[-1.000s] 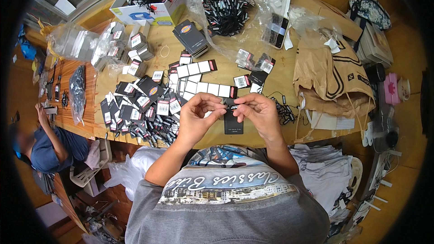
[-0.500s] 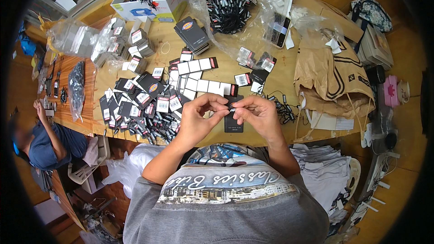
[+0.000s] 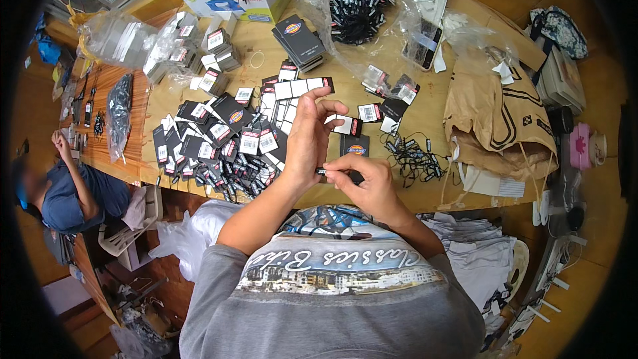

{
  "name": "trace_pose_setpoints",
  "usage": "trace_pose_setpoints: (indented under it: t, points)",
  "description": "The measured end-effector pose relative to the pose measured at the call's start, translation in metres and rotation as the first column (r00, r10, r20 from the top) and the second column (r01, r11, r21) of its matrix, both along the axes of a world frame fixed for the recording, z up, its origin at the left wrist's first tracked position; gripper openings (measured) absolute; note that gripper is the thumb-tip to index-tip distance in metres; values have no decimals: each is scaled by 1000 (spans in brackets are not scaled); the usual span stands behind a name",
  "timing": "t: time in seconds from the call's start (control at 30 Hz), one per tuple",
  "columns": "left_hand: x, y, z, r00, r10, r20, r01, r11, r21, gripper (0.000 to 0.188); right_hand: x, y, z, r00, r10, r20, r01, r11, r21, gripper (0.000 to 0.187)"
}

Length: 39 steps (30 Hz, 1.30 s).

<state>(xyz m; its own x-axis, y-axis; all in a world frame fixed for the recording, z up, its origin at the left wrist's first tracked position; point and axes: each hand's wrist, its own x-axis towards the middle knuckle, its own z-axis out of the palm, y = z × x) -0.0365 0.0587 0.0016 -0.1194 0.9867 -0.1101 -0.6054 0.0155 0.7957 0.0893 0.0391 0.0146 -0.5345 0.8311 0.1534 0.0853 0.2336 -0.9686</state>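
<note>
Near the front edge of the bench (image 3: 425,101), a small black fastener (image 3: 321,171) is pinched between thumb and forefinger of the right hand (image 3: 367,183), beside the left hand (image 3: 307,136), whose fingers are held loosely apart. Toward the back edge, black cards (image 3: 299,43) are stacked.

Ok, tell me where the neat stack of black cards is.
In the head view, the stack of black cards sits above centre, on the table, between the printed box to its upper left and the bagged black cords to its upper right.
</note>
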Motion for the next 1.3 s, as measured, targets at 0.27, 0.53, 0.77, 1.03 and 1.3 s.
trace_pose_setpoints:
  t: [0.27,0.53,0.77,1.03,1.3]
  points:
    - [-14,-1,-4,955,-276,-107,284,956,71,51,-5,1,-3,998,6,-62,-8,999,-32,8]
    - [-59,-34,-16,349,-817,-459,916,401,-18,47,19,10,9,951,-103,-293,29,969,-246,8]
    - [-118,-58,3,743,-456,-490,460,879,-121,28,20,0,9,957,41,-289,-103,974,-203,9]
    - [-163,-37,15,-165,248,-955,66,969,240,21,3,-1,-6,907,371,201,-335,922,-192,18]
    - [-96,-2,-22,-154,145,-977,169,979,118,22,30,25,-56,732,-254,632,67,950,305,33]
